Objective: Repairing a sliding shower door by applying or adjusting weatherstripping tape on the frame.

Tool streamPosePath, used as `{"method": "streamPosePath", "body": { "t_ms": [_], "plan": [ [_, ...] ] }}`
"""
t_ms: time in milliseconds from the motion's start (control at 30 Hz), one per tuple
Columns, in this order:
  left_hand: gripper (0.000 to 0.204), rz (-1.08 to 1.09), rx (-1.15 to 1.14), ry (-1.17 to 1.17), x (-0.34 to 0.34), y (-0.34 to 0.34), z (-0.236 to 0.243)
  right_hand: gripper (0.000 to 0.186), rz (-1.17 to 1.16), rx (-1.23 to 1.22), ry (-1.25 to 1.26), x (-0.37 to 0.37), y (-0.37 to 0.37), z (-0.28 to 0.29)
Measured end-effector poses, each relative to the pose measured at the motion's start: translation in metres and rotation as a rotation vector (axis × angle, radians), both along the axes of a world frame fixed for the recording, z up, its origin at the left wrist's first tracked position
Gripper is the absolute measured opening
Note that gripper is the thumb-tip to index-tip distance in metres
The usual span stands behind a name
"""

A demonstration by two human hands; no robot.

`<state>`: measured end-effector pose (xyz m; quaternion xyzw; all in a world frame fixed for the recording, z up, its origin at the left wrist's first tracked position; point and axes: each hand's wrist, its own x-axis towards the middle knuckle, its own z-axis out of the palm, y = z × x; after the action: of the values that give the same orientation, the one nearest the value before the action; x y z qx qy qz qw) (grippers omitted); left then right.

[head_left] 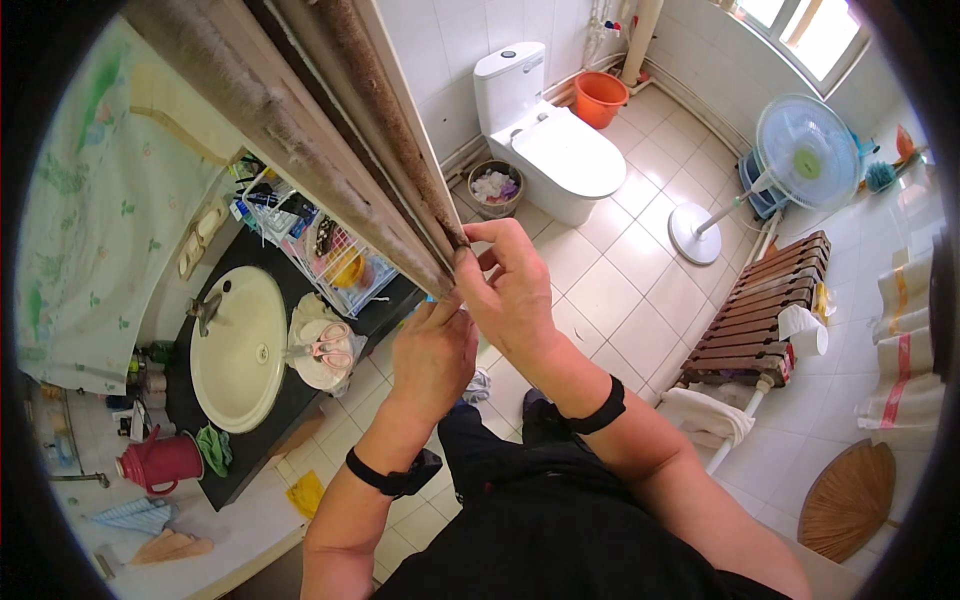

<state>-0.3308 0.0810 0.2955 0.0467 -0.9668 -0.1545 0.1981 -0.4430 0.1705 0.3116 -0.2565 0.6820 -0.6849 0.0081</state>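
A long, dusty, grooved door frame with brown and grey grime slants down from the top left to just in front of me. At its lower end, my right hand has thumb and forefinger pinched together at the edge, with a small dark bit at the fingertips. I cannot make out what that bit is. Just below and to the left, my left hand is closed against the same end of the frame. Its fingertips are partly hidden, and so is whatever they hold. Both wrists wear black bands.
Left: a cream sink in a black counter, a white wire rack, pink-handled scissors, a red jug. Beyond my hands: a white toilet, a waste bin, an orange bucket. Right: a standing fan, a brown radiator.
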Motion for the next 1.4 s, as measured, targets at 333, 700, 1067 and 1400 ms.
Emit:
{"method": "streamPosePath", "body": {
  "t_ms": [333, 700, 1067, 1400],
  "plan": [
    [0.011, 0.006, 0.017, 0.005, 0.002, -0.001, -0.002, 0.026, 0.053, 0.016, -0.125, 0.002, 0.003, -0.003],
    [0.01, -0.044, 0.005, 0.016, 0.006, -0.01, -0.001, 0.037, 0.232, 0.138, 0.13, -0.023, 0.026, -0.012],
    [0.012, -0.071, -0.085, 0.037, 0.011, -0.017, -0.011, 0.031, 0.307, 0.128, -0.039, -0.03, 0.03, -0.014],
    [0.008, -0.1, -0.044, 0.0, 0.012, -0.019, -0.011, 0.025, 0.482, -0.051, -0.275, -0.062, 0.03, -0.029]
  ]
}}
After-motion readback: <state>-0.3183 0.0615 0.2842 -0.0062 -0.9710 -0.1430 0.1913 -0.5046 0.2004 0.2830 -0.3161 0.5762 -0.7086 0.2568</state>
